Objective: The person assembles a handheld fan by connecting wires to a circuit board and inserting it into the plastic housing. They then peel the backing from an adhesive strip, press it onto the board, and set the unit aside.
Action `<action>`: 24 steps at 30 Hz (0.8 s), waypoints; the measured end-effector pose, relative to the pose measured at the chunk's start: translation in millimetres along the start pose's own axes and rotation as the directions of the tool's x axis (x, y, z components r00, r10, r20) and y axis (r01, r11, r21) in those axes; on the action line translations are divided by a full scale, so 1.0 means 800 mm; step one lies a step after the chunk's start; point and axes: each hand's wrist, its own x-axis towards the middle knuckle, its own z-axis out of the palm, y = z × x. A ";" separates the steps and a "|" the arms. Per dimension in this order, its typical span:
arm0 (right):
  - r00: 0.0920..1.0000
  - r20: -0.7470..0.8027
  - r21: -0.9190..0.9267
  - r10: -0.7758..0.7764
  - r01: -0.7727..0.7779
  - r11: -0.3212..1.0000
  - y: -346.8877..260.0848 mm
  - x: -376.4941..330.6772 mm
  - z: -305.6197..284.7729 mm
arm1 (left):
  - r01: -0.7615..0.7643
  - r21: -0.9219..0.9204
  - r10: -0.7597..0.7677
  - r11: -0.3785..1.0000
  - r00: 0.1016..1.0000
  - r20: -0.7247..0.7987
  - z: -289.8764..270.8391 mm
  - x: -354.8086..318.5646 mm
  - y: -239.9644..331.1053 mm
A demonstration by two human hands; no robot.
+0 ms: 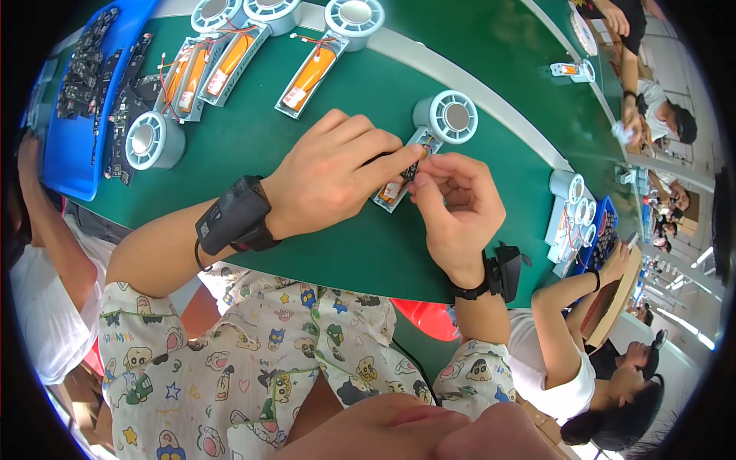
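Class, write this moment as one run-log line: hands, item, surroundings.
left hand: pressing on fan unit | right hand: pinching its orange battery end | surface: green table | nearby: blue tray

On the green desk [322,253] lie four white fan housings with orange batteries showing: one [418,165] under the hands, three [310,73] [230,61] [184,77] in a row farther back. One more round fan unit [153,140] sits alone beside the single blue tray [73,153] of dark circuit boards. A further small housing [573,70] lies far off. Two hands [337,172] [456,207] work, each wrist bearing one black strap device, two in all.
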 end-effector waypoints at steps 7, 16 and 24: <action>0.917 0.081 -0.297 -0.391 0.397 0.869 0.011 0.015 -0.011 | -0.031 -0.033 0.029 0.999 0.998 -0.057 -0.004 0.007 0.002; 0.870 0.243 -0.325 -0.429 0.490 0.809 0.028 0.030 -0.012 | -0.020 -0.061 0.019 0.998 1.000 -0.011 -0.011 0.002 0.005; 0.987 0.159 -0.022 -0.019 0.023 0.999 0.014 0.025 -0.011 | 0.146 -0.218 -0.145 0.965 0.989 0.020 -0.010 0.006 -0.009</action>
